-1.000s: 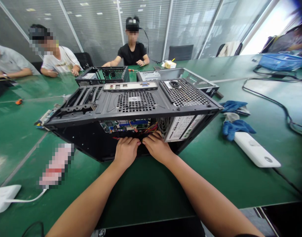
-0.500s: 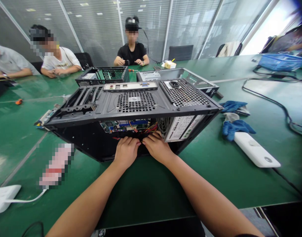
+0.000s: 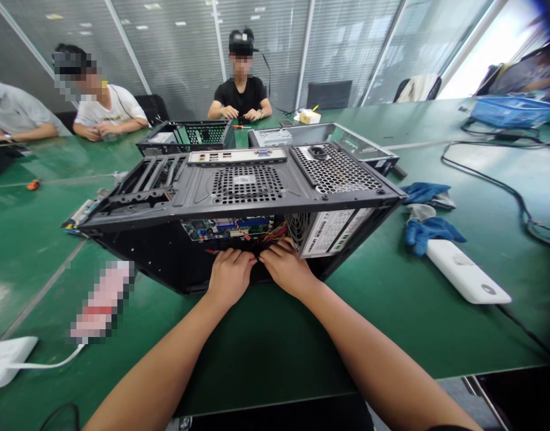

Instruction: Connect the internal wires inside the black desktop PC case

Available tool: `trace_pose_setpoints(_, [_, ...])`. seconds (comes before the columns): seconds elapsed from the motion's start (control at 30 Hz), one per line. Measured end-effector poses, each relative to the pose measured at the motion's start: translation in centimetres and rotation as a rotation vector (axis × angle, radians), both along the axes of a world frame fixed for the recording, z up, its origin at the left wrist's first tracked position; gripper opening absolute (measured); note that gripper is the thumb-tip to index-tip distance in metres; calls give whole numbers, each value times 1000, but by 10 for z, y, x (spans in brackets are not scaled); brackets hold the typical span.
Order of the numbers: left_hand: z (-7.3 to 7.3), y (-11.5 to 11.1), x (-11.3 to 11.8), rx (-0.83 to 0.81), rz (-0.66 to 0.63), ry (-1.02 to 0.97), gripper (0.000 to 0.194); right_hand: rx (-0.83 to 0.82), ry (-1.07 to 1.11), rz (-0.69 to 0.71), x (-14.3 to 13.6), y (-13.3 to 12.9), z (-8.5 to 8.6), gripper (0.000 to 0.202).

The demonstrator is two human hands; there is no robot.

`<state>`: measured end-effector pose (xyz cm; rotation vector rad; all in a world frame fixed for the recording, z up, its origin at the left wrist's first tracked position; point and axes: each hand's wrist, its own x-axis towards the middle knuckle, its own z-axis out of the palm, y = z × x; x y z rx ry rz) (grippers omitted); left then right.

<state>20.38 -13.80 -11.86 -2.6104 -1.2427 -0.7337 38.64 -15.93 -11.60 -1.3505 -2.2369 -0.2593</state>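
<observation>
A black computer case (image 3: 194, 191) lies before me with its open side facing me and its rear grille upward. Inside show a green motherboard (image 3: 230, 228), coloured power wires (image 3: 276, 232) and a labelled power supply (image 3: 333, 233). My left hand (image 3: 231, 274) reaches in at the lower edge, its fingers closed in a pinch. Close beside it, my right hand (image 3: 284, 266) is also pinched, just below the wires and left of the power supply. The fingertips almost meet; what lies between them is too small and dark to name.
Behind the case stand another black case (image 3: 185, 137) and a silver one (image 3: 369, 143). To the right lie blue gloves (image 3: 432, 233), a white power bank (image 3: 468, 272) and a black cable (image 3: 495, 173). A blurred pink object (image 3: 102, 302) rests at left. Several people sit around the table.
My hands stay in nearly the same place inside the case. Across the table, the person in black has brought both hands closer together and lower.
</observation>
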Motion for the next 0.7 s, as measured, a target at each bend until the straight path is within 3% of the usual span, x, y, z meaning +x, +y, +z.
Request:
trace_pose_setpoints(0.33, [-3, 1, -2, -20, -13, -76, 13, -5, -24, -3, 0, 0, 1, 19])
trace_pose_setpoints(0.7, [2, -1, 1, -9, 34, 36, 17, -2, 25, 12, 0, 0, -1, 19])
